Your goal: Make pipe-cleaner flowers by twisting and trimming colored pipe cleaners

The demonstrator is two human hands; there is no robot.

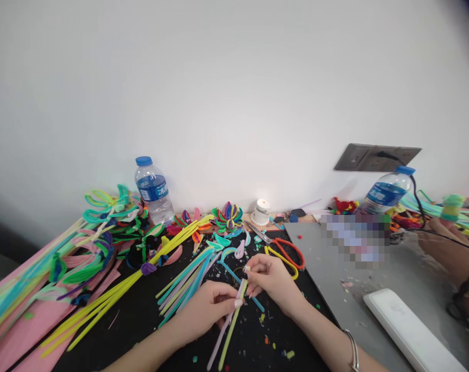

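Between the thumb and fingers of my left hand point(213, 305) are a lilac pipe cleaner point(220, 338) and a yellow-green pipe cleaner point(230, 333), lying side by side. My right hand point(271, 281) pinches the upper ends of the same pair, where something small and dark shows at the fingertips. A bent blue pipe cleaner point(260, 302) passes beneath my hands on the black work surface point(288, 320). Just beyond my right hand lie scissors point(286, 253) with red and yellow handles. To the left of my hands is a loose bunch of teal, lilac and green pipe cleaners point(190, 279).
Yellow stems point(129, 279) and pipe-cleaner flowers point(83, 258) crowd the left. A water bottle point(153, 191) and a white cup point(261, 212) stand by the wall. At right are a grey panel point(335, 289), a white device point(408, 330), another bottle point(389, 188) and another person's arm point(439, 258).
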